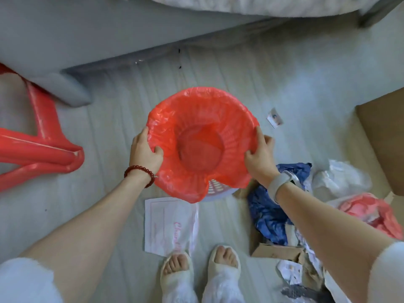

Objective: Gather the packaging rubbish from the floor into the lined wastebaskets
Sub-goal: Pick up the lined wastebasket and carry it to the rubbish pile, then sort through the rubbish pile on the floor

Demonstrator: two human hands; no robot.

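I am looking down at a round wastebasket (pixel 215 186) with a red bag liner (pixel 202 141) pulled over its top. Its white slotted wall peeks out under the liner on the side near my feet. I will use this wastebasket as my landmark.

My left hand (pixel 145 150) grips the left side of the wastebasket rim. The thumb is curled over the edge onto the red liner, and the fingers go under where I cannot see them. My right hand (pixel 260 155) grips the right side of the rim the same way, with the thumb pressing the liner from on top. Both arms reach forward and a little inward, with the wrists bent slightly down. There is a red bead bracelet (pixel 141 173) on the left wrist and a pale watch (pixel 282 184) on the right wrist.

Inside, I see only red liner at the bottom.

Just below the wastebasket, near my slippers (pixel 201 274), a flat white packet with pink writing (pixel 169 226) lies on the floor. To the right and below the wastebasket is a heap of rubbish: a crumpled blue bag (pixel 271 217), torn cardboard (pixel 275 251), clear plastic wrap (pixel 341 178) and a pink bag (pixel 369 213). A small card (pixel 275 117) lies on the floor up and to the right of the wastebasket. A red plastic stool (pixel 41 147) lies far to its left.
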